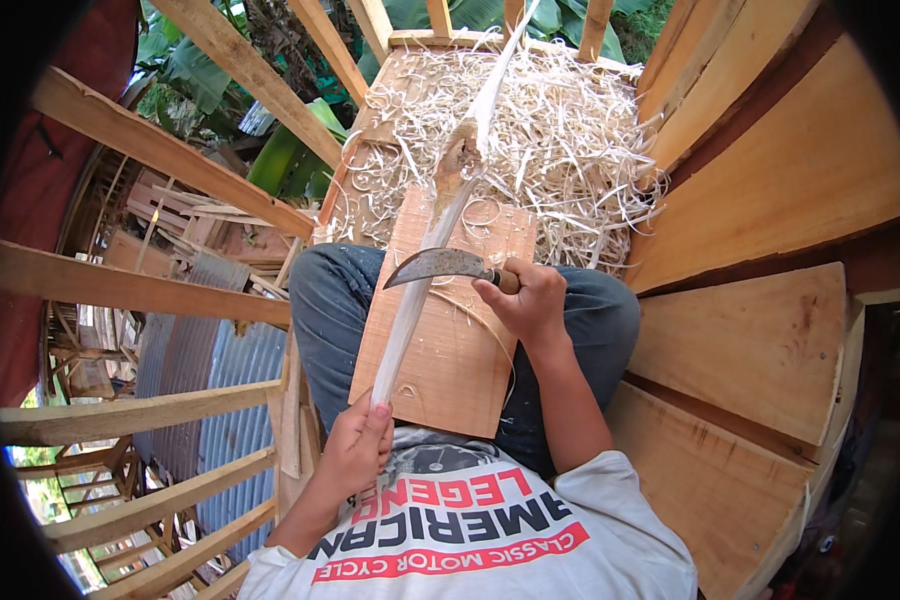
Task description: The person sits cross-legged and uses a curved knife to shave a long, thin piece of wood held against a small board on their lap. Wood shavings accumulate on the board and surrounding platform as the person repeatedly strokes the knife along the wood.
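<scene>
Wooden strip (448,215) runs slantwise over the flat board (450,380) on the lap (335,310). The left hand (358,442) has its fingers closed around the near end of the strip. The right hand (532,300) has its fingers wrapped around the handle of a curved knife (440,264), whose blade crosses over the strip. Beyond, curled pale shavings (560,150) are heaped within the wooden railing (140,285).
</scene>
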### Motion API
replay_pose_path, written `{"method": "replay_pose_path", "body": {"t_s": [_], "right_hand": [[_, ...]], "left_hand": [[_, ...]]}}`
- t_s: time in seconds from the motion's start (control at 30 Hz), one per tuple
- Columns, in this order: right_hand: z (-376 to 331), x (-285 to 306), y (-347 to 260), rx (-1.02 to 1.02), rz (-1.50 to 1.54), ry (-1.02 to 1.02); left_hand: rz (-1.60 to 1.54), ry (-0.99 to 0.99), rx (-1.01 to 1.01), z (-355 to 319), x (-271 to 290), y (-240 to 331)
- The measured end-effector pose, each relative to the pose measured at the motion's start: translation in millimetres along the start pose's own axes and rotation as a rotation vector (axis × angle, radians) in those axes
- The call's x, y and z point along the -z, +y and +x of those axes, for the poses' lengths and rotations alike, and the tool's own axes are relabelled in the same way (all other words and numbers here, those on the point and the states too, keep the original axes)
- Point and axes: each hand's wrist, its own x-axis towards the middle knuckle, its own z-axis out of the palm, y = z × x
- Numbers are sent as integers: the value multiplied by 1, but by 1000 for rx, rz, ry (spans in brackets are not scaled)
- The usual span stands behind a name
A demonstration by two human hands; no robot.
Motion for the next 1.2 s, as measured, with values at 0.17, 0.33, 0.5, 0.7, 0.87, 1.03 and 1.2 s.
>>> {"method": "replay_pose_path", "body": {"t_s": [0.17,0.33,0.5,0.7,0.87,1.03,1.2], "right_hand": [[7,2,12,-117,-111,70],[9,2,13,-114,-99,93],[13,1,19,-142,-117,163],[12,4,17,-132,-122,218],[13,6,19,-100,-149,275],[12,10,15,-164,-150,161],[2,-4,5,64,-50,105]], "left_hand": [[101,18,19,-10,-6,1],[212,24,-49,-17,-7,-4],[227,20,-46,-29,-7,-7],[238,8,-68,-36,-4,-6],[197,-18,-28,-38,-1,-7],[182,-11,-34,-29,8,-6],[67,0,31,-20,15,-5]]}}
